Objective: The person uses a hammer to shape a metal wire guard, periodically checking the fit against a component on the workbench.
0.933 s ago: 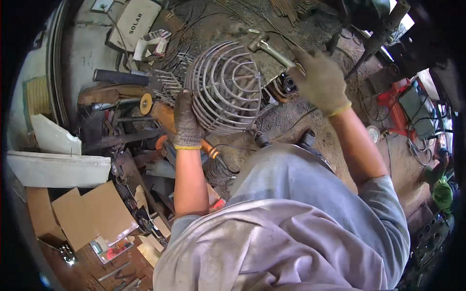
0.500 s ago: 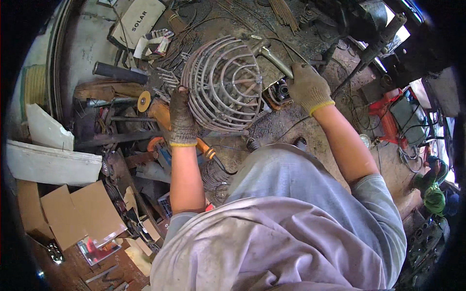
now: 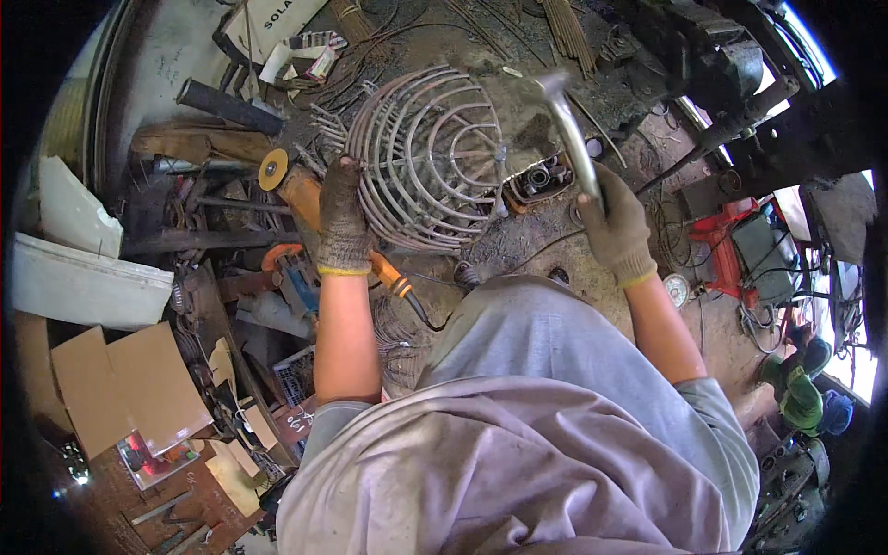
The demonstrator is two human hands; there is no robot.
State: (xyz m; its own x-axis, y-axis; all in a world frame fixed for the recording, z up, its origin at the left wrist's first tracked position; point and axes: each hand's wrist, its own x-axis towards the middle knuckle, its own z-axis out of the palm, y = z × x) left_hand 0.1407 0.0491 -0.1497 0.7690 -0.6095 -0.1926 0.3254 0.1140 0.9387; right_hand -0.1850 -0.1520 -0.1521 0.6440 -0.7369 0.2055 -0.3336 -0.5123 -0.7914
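Note:
A round cage of bent metal rods (image 3: 427, 176), made of several rings joined together, stands tilted in front of me. My gloved left hand (image 3: 343, 217) grips its left rim, with the thumb and fingers closed round the rods. In my gloved right hand (image 3: 614, 227) is a hammer (image 3: 575, 139) with a metal handle. Its head is blurred and raised to the right of the cage, apart from it. Beside my left hand lies an orange angle grinder (image 3: 302, 196) with a yellow disc (image 3: 273, 169).
An open box of dark metal parts (image 3: 541, 178) sits between cage and hammer. At right stands a red-framed machine (image 3: 720, 250) with cables. Bundled rods (image 3: 568, 35) lie at the far side. Cardboard (image 3: 129, 388), a dark pipe (image 3: 227, 104) and scrap crowd the left.
My right hand has swung the hammer up and right, away from the cage's edge. The left hand keeps its grip on the cage, which has barely moved.

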